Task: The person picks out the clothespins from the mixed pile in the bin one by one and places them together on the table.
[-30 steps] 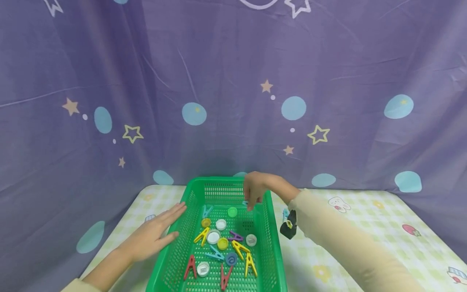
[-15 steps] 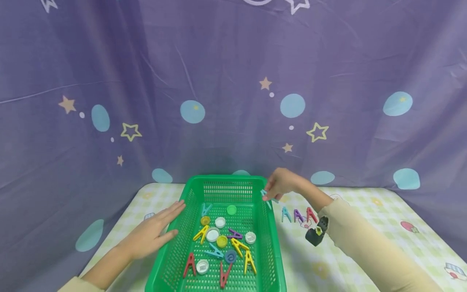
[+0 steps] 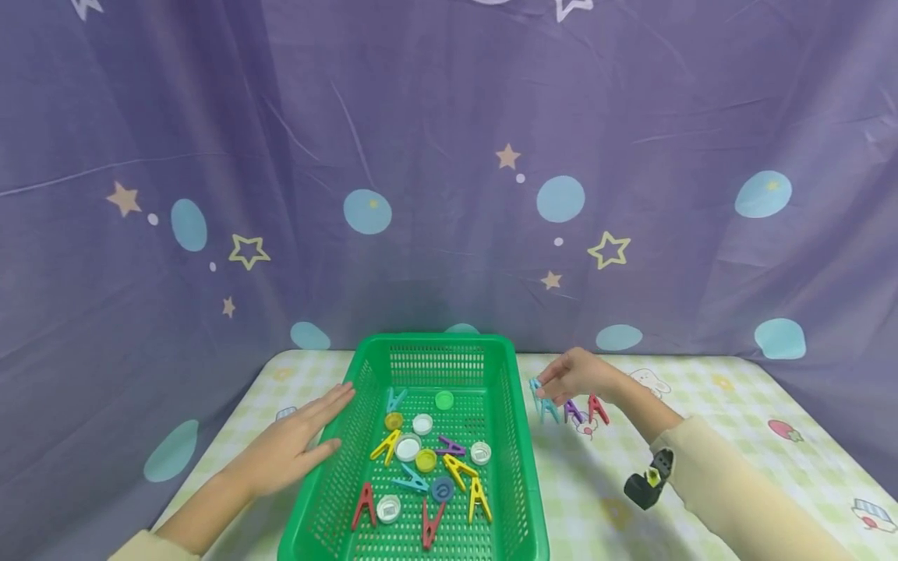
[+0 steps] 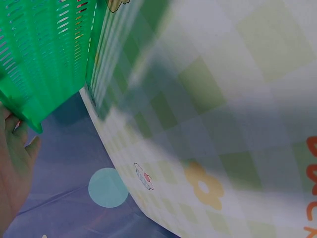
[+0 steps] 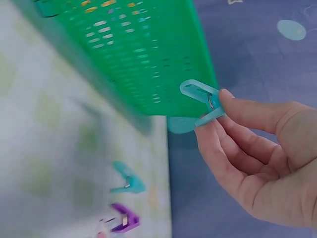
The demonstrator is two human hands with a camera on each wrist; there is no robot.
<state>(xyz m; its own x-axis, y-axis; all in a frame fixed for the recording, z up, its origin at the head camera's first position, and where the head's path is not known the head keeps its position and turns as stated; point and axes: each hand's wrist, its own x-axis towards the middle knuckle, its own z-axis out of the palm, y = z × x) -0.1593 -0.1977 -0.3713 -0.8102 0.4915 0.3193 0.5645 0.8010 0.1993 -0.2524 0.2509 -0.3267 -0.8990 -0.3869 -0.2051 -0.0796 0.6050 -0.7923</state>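
In the head view the green basket [image 3: 531,467] holds several clothespins, such as a red one [image 3: 364,505] and a yellow one [image 3: 479,499], among several round caps, one of them white [image 3: 408,447]. My left hand [image 3: 298,448] rests with straight fingers on its left rim. Right of the basket, my right hand [image 3: 578,375] pinches a light blue clothespin [image 5: 202,92] between thumb and fingers, above the table. Below and beside that hand lie a blue clothespin [image 5: 130,181], a purple one [image 5: 127,218] and a red one [image 3: 597,409], in a row.
A checked cloth [image 3: 701,452] with printed pictures covers the table. Behind the table hangs a purple curtain [image 3: 435,288] with stars and blue ovals. A small black object [image 3: 648,479] is on the right sleeve.
From above the basket's far right corner, my right hand has moved right over the rim with the light blue clothespin, now low near the row. The left hand has stayed on the rim.
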